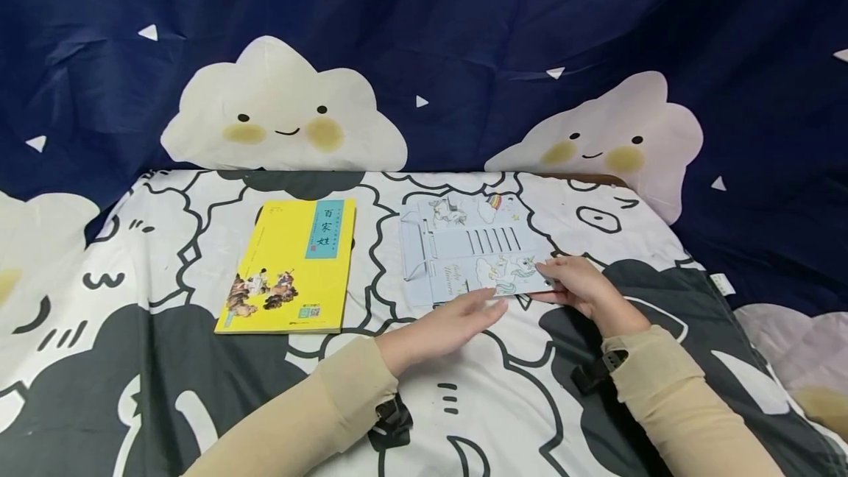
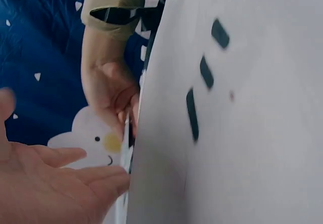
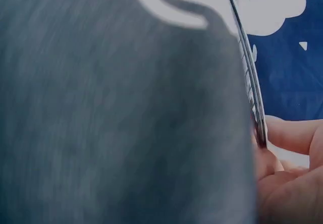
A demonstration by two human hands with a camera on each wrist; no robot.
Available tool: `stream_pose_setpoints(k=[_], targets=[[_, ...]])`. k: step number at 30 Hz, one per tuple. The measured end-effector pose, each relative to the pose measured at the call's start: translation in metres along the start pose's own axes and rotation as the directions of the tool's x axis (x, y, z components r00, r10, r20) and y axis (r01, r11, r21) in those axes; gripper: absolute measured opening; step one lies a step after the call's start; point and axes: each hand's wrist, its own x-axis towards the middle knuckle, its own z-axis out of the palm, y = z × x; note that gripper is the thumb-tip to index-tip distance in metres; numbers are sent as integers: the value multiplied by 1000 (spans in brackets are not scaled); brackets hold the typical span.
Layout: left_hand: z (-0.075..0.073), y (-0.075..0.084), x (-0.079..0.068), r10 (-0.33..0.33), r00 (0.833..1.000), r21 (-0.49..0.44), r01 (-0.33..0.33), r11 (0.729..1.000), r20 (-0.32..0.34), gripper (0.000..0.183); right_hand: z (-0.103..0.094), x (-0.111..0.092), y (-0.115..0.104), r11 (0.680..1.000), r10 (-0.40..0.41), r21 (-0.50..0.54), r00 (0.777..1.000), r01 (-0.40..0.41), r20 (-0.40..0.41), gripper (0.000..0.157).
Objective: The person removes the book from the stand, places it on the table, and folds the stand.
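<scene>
A pale blue folding book stand (image 1: 457, 247) with unicorn pictures, slots and wire page holders lies nearly flat on the cloth. My right hand (image 1: 586, 287) pinches its near right corner, thumb on top and fingers underneath. The right wrist view shows the stand (image 3: 251, 80) edge-on between thumb and fingers. My left hand (image 1: 452, 324) is at the stand's near edge, its fingers extended and fingertips right by that edge. In the left wrist view the left hand (image 2: 60, 191) has spread, straight fingers, with the right hand (image 2: 108, 95) beyond gripping the stand.
To the left of the stand lies a yellow book (image 1: 285, 260) with a blue title panel. A black-and-white cartoon cloth (image 1: 424, 403) covers the surface. Behind hangs a dark blue curtain (image 1: 464, 43) with smiling clouds.
</scene>
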Motion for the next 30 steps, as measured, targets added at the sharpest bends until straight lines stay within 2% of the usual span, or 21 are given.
stream_pose_setpoints(k=[5, 8, 10, 13, 14, 16, 18, 21, 24, 30], targets=[[-15, -8, -6, 43, 998, -49, -46, 998, -54, 66, -6, 2, 0, 998, 52, -25, 997, -51, 53, 52], [-27, -13, -9, 78, 986, -52, -87, 995, -148, 59, -9, 5, -1, 996, 84, -13, 994, -83, 71, 51], [-35, -16, -12, 89, 967, -32, -100, 994, -238, 54, -10, 7, -1, 994, 107, 3, 991, -107, 78, 48], [-46, -22, -15, 88, 925, -2, -96, 995, -371, 50, -13, 11, 1, 990, 138, 23, 987, -141, 82, 39], [-49, -24, -15, 82, 911, 16, -82, 996, -405, 51, -14, 12, 2, 988, 146, 28, 986, -149, 83, 37], [-53, -28, -17, 57, 897, 38, -44, 998, -439, 55, -16, 13, 4, 987, 154, 38, 984, -158, 84, 35], [-56, -32, -18, 21, 902, 55, 3, 998, -432, 63, -17, 13, 5, 987, 154, 40, 985, -158, 83, 35], [-55, -36, -19, -59, 929, 89, 98, 991, -365, 76, -18, 13, 5, 987, 151, 41, 985, -155, 86, 36], [-51, -39, -18, -108, 950, 155, 159, 975, -292, 83, -17, 13, 6, 988, 148, 38, 985, -152, 90, 36], [-44, -39, -14, -113, 964, 304, 185, 935, -240, 87, -17, 14, 6, 990, 137, 26, 986, -140, 96, 42]])
